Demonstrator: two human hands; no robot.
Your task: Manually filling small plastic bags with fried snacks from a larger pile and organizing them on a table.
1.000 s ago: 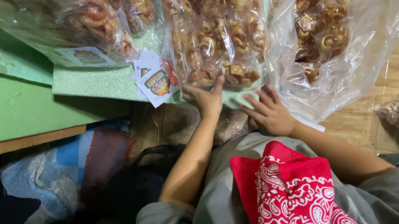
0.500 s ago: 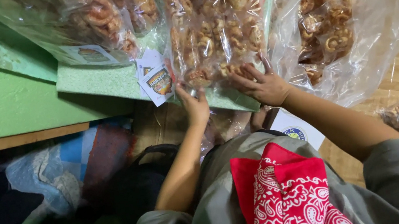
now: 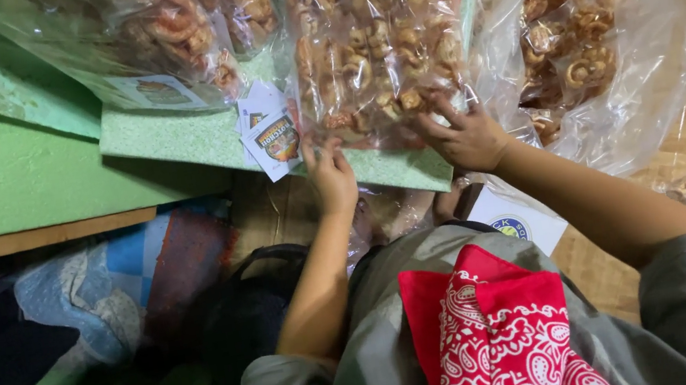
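Head view | left hand (image 3: 331,178) and right hand (image 3: 469,139) pinched snack bag (image 3: 378,38) at its bottom corners | risk: thin film could slip off green board (image 3: 195,138), scattering labels (image 3: 270,135)

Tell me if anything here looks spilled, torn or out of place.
Nothing looks spilled or torn. Both the left hand and right hand rest on the near edge of a clear snack packet on the green board. A few paper labels lie loosely fanned beside it.

Red paisley bandana (image 3: 497,334), grey shirt (image 3: 373,373), speckled green board (image 3: 195,138), seemingly orange-brown snacks (image 3: 379,47) in clear bags.
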